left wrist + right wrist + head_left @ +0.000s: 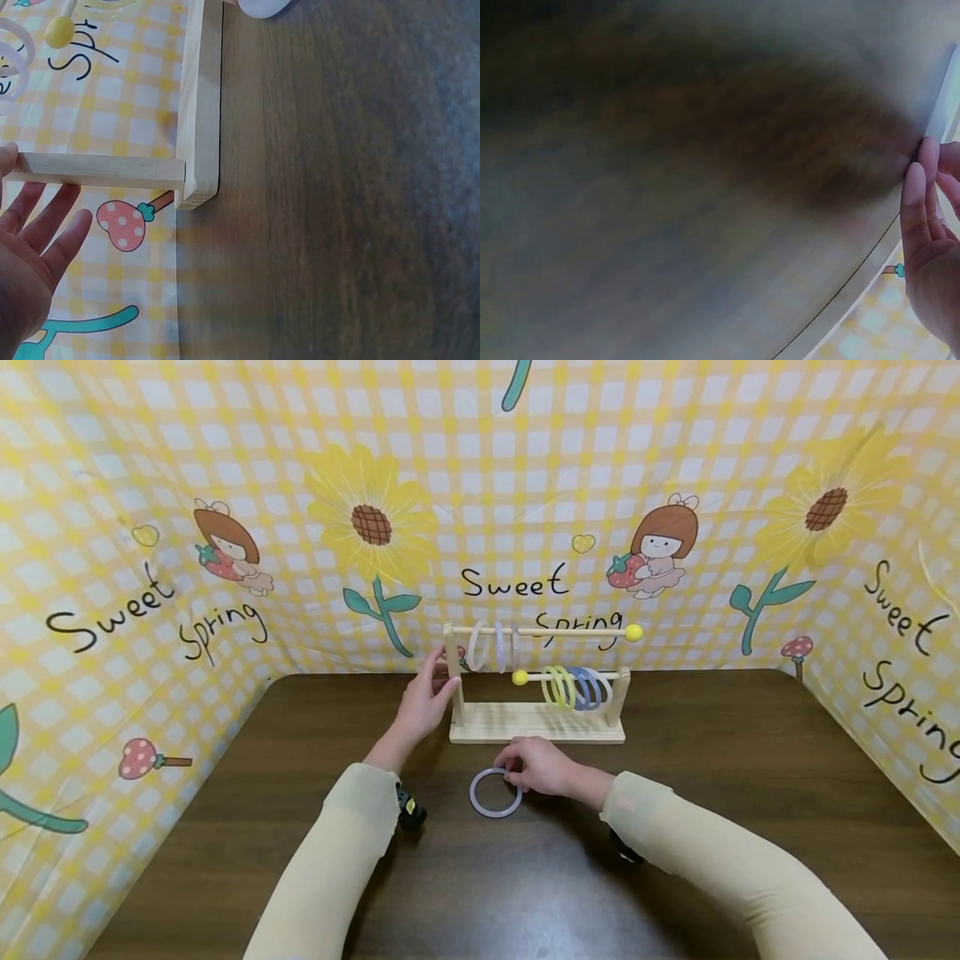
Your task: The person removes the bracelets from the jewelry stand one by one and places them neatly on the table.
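Observation:
A wooden ring rack (537, 732) stands at the back of the table, with two dowels tipped by yellow balls. My left hand (420, 706) holds its left post (105, 169), thumb on one side and fingers on the other. In front of the rack, my right hand (546, 767) pinches the far right edge of a pale lavender ring (473, 795), close over the tabletop. Three pale rings, one of them lavender (500, 647), hang on the upper dowel near the left post. On the lower dowel hang several yellow (550, 687), blue (584, 689) and white rings.
The dark wooden table (247, 852) reaches back to a checked yellow cloth (480, 485) printed with flowers and figures, which surrounds it on three sides. The upper dowel's yellow ball (633, 632) sticks out past the right post (620, 697).

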The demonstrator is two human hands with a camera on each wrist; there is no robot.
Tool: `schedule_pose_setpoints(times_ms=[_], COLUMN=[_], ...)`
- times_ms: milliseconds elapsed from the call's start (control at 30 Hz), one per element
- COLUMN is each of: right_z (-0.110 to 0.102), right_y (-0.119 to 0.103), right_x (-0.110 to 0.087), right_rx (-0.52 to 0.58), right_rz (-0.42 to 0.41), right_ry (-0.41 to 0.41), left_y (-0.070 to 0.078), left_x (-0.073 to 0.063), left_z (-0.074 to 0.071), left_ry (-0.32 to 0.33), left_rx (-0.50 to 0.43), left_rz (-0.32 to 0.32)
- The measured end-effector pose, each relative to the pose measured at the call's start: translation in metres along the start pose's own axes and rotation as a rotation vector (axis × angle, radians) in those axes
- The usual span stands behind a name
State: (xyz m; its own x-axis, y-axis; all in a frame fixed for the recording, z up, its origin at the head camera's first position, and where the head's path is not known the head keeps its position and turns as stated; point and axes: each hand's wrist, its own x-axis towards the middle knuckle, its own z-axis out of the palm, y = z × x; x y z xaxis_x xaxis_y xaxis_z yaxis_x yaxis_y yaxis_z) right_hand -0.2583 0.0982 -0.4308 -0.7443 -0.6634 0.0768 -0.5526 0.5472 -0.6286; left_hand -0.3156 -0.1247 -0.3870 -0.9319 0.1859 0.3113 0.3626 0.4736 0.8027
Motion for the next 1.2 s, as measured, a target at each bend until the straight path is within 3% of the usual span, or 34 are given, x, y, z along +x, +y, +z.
schedule_pose_setpoints(times_ms=[300, 567, 800, 1000, 1200], right_z=[-0.005, -0.018, -0.037, -0.057, -0.074], right_y=[-0.001, -0.004, -0.015, -0.029, -0.042], right_x=[-0.005, -0.019, -0.029, -0.036, -0.038], right_rx=[0.016, 0.121, 0.196, 0.252, 0.237], right_rz=[0.008, -0.019, -0.098, -0.087, -0.087], right_ry=[0.02, 0.113, 0.253, 0.404, 0.557], left_y=[-0.001, -0.002, -0.002, -0.002, -0.001], left_x=[-0.001, 0.0, -0.001, 0.0, 0.0], left_z=[0.0, 0.0, 0.0, 0.0, 0.0], left_ry=[-0.008, -0.004, -0.001, 0.006, 0.007], left_rx=[-0.004, -0.003, -0.008, -0.002, -0.003], left_rz=[-0.012, -0.007, -0.004, -0.003, -0.007])
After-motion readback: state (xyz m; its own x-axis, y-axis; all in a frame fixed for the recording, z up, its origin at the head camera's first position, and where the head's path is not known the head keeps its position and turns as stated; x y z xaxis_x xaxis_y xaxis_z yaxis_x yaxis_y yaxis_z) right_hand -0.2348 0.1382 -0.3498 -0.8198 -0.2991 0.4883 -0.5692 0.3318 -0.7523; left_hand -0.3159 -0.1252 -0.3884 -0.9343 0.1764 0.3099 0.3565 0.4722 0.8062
